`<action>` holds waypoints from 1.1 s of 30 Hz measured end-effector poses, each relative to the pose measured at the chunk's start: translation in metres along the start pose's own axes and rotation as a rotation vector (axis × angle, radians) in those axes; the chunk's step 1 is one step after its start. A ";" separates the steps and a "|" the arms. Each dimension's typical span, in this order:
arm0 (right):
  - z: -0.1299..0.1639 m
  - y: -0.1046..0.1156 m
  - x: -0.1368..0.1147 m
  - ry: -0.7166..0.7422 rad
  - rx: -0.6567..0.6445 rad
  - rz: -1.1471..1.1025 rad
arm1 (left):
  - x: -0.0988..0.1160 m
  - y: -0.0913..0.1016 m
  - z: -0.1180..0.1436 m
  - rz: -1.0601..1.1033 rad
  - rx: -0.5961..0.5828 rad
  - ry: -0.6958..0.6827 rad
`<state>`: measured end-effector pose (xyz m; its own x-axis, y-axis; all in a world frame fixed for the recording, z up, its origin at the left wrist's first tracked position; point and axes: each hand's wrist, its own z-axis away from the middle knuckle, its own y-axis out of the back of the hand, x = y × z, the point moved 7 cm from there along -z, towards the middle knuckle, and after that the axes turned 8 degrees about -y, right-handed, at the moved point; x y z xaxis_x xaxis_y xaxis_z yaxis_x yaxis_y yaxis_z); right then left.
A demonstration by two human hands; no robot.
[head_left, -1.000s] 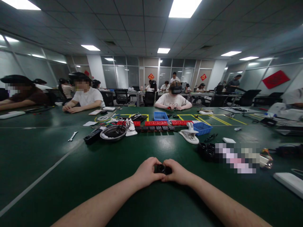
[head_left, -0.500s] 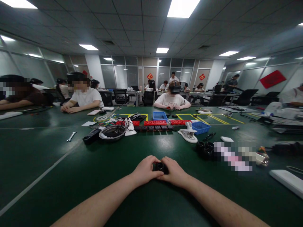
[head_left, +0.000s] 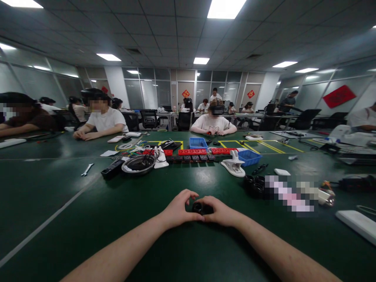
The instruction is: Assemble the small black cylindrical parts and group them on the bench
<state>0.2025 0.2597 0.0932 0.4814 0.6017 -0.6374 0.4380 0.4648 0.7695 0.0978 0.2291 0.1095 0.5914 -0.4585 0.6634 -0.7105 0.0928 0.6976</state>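
Note:
A small black cylindrical part [head_left: 197, 208] with a round opening at one end is between my hands, just above or on the green table; which, I cannot tell. My right hand [head_left: 221, 211] curls around its right side, thumb in front and fingers behind. To its left, my left hand [head_left: 178, 208] is spread in a C shape, with a gap between its curved fingers and the part. The left thumb reaches under the part's near side, close to the right thumb; whether it touches is unclear. Several similar black round parts [head_left: 257, 188] stand to the right.
Ahead lie a round metal-rimmed dish [head_left: 138, 166], a white clip base [head_left: 233, 166], red socket strips [head_left: 192, 152] and blue trays [head_left: 249, 158]. A wrench [head_left: 87, 169] is at left, a white flat block [head_left: 357, 225] at right. Co-workers sit across the table.
My left fingers have opened and drawn away from the black part, which has tilted or turned slightly leftward. My right hand stays around it.

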 end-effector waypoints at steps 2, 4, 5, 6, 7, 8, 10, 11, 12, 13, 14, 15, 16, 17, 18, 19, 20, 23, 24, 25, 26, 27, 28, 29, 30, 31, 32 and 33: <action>0.001 0.001 -0.001 -0.001 -0.015 -0.022 | 0.001 0.001 0.000 -0.003 -0.017 0.001; 0.002 0.001 -0.002 0.001 -0.031 -0.022 | 0.002 0.001 0.000 -0.010 -0.040 -0.008; 0.002 0.001 -0.002 -0.001 -0.038 -0.015 | 0.002 0.000 0.000 -0.013 -0.047 -0.009; 0.001 0.001 -0.002 -0.004 -0.042 -0.007 | 0.002 0.000 0.000 -0.018 -0.051 -0.007; 0.001 0.001 -0.001 -0.006 -0.044 -0.001 | 0.002 -0.001 0.000 -0.024 -0.051 -0.001; 0.001 0.000 -0.001 -0.004 -0.048 0.002 | 0.002 -0.001 0.000 -0.029 -0.049 0.007; 0.000 -0.001 0.000 0.008 -0.051 0.004 | 0.000 -0.002 0.000 -0.037 -0.045 0.018; 0.000 -0.002 0.001 0.012 -0.049 0.005 | 0.000 -0.002 0.000 -0.037 -0.044 0.020; -0.001 -0.002 0.002 0.013 -0.044 0.006 | -0.001 -0.003 0.000 -0.034 -0.042 0.020; -0.001 -0.003 0.003 0.009 -0.039 0.005 | -0.001 -0.003 0.000 -0.030 -0.039 0.021; -0.001 -0.003 0.005 0.001 -0.033 0.002 | -0.002 -0.004 0.000 -0.026 -0.038 0.023; -0.002 -0.004 0.006 -0.012 -0.027 -0.002 | -0.002 -0.004 0.000 -0.021 -0.038 0.027; -0.002 -0.004 0.008 -0.030 -0.022 -0.005 | -0.003 -0.004 0.000 -0.016 -0.037 0.031; -0.003 -0.005 0.010 -0.051 -0.015 -0.006 | -0.003 -0.005 0.000 -0.011 -0.033 0.036; -0.003 -0.005 0.012 -0.073 -0.004 -0.004 | -0.003 -0.005 0.000 -0.007 -0.025 0.041; -0.004 -0.004 0.014 -0.095 0.009 0.002 | -0.003 -0.005 0.000 -0.002 -0.016 0.048; -0.004 -0.004 0.015 -0.114 0.023 0.015 | -0.003 -0.005 0.000 0.000 -0.006 0.056; -0.004 -0.005 0.015 -0.164 0.071 0.093 | -0.003 -0.007 0.001 -0.014 0.018 0.095; -0.004 -0.006 0.015 -0.183 0.093 0.132 | -0.004 -0.008 0.001 -0.028 0.029 0.112; -0.004 -0.006 0.013 -0.199 0.118 0.174 | -0.004 -0.008 0.001 -0.046 0.047 0.128; -0.004 -0.006 0.011 -0.210 0.146 0.219 | -0.004 -0.007 0.002 -0.065 0.069 0.140; -0.003 -0.006 0.008 -0.215 0.175 0.264 | -0.004 -0.006 0.002 -0.083 0.095 0.150; -0.002 -0.006 0.005 -0.218 0.201 0.305 | -0.004 -0.005 0.003 -0.100 0.118 0.154; -0.002 -0.006 0.003 -0.219 0.222 0.335 | -0.004 -0.004 0.003 -0.109 0.133 0.154; -0.001 -0.005 0.000 -0.215 0.234 0.350 | -0.005 -0.004 0.003 -0.108 0.132 0.152; 0.000 -0.004 -0.002 -0.202 0.234 0.346 | -0.005 -0.004 0.003 -0.092 0.115 0.146; 0.000 -0.004 -0.003 -0.178 0.221 0.322 | -0.005 -0.005 0.002 -0.062 0.085 0.138; 0.000 -0.003 -0.005 -0.144 0.196 0.288 | -0.006 -0.007 0.002 -0.022 0.049 0.126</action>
<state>0.1991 0.2551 0.0938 0.7014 0.5860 -0.4058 0.3993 0.1485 0.9047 0.0985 0.2297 0.1006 0.6482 -0.3446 0.6790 -0.7128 0.0389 0.7003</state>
